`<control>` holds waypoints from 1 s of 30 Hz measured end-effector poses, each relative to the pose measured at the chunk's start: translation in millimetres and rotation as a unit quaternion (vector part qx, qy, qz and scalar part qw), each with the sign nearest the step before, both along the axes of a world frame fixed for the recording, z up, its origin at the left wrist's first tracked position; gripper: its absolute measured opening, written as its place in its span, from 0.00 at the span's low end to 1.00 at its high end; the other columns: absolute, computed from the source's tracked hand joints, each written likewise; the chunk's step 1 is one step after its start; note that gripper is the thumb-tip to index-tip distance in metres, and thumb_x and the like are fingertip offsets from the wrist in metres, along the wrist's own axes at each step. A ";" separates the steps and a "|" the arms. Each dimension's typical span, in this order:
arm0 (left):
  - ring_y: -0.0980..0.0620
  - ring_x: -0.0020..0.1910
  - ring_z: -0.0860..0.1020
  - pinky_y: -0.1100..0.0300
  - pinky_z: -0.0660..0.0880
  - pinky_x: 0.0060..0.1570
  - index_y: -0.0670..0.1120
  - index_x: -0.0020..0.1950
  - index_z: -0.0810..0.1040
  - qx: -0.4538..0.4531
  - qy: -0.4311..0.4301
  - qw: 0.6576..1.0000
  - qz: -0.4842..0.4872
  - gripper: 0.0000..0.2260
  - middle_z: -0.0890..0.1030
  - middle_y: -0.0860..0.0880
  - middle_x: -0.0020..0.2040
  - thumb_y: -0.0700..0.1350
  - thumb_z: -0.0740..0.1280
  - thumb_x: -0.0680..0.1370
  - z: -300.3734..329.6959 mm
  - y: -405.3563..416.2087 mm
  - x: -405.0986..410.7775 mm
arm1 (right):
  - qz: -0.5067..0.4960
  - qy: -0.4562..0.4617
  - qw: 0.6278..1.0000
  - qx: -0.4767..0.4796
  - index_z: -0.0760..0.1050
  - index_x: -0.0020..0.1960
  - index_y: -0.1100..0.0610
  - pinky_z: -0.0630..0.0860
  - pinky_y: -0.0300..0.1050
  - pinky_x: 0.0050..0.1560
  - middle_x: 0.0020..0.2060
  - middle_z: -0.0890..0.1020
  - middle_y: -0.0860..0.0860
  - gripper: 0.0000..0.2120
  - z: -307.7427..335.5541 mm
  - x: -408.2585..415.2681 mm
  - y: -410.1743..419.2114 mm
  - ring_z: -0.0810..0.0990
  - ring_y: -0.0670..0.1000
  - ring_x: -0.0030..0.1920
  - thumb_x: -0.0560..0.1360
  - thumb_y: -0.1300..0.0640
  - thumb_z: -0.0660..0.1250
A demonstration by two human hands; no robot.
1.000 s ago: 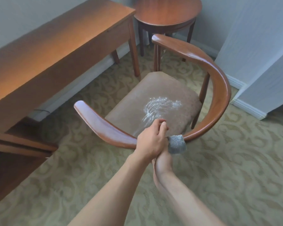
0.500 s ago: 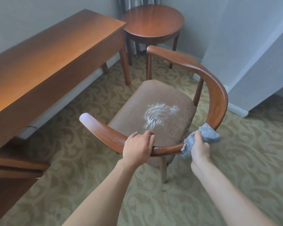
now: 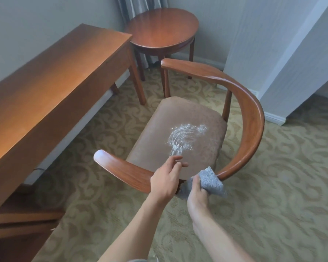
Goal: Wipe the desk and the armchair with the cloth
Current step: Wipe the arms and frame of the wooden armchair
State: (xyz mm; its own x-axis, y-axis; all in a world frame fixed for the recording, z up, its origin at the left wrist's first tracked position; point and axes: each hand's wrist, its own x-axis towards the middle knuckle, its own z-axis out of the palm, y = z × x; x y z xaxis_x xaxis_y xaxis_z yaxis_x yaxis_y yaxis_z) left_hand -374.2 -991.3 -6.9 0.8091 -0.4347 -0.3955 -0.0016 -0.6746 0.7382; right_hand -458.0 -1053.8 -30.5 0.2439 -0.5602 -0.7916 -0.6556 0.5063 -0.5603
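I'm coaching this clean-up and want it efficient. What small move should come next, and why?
Probably carry the grey cloth, held in the right hand, forward onto the seat: a white smear sits there unwiped, just beyond the open left hand.

The armchair (image 3: 197,133) is being seen standing on the carpet (image 3: 273,186), right of the desk (image 3: 55,87) and apart from it. The round table (image 3: 162,29) is being seen behind the armchair, in the corner, just beside the desk's far end. A curtain (image 3: 133,6) is hanging behind the round table. A white smear (image 3: 184,138) is lying on the seat, toward its right half. The left hand (image 3: 166,178) is being held over the near part of the curved rail, fingers loose above the seat. Just right of it, the cloth (image 3: 210,183) is being gripped by the right hand (image 3: 198,195) against that rail. The wall corner (image 3: 273,72) is standing right of the armchair.
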 end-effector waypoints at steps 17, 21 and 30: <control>0.43 0.53 0.82 0.52 0.77 0.52 0.51 0.65 0.76 0.092 -0.241 0.922 -0.288 0.15 0.86 0.49 0.52 0.53 0.55 0.84 -29.5 89.7 116.2 | -0.264 -0.181 0.937 0.137 0.75 0.54 0.46 0.74 0.54 0.65 0.57 0.82 0.49 0.13 5.7 55.8 127.7 0.81 0.54 0.60 0.80 0.38 0.62; 0.45 0.47 0.84 0.49 0.80 0.48 0.53 0.64 0.74 0.069 -0.220 0.934 -0.274 0.14 0.87 0.51 0.46 0.54 0.55 0.83 -35.6 90.4 116.3 | -0.273 -0.197 0.927 0.164 0.74 0.59 0.50 0.75 0.54 0.67 0.61 0.78 0.49 0.18 2.9 67.2 147.7 0.78 0.53 0.61 0.80 0.38 0.61; 0.60 0.41 0.83 0.57 0.79 0.48 0.52 0.58 0.79 -0.015 -0.168 0.950 -0.264 0.09 0.86 0.60 0.39 0.49 0.59 0.84 -24.9 96.0 123.5 | -0.325 -0.248 0.888 0.212 0.77 0.57 0.48 0.73 0.56 0.70 0.50 0.86 0.45 0.13 5.5 99.5 175.1 0.83 0.47 0.54 0.82 0.42 0.60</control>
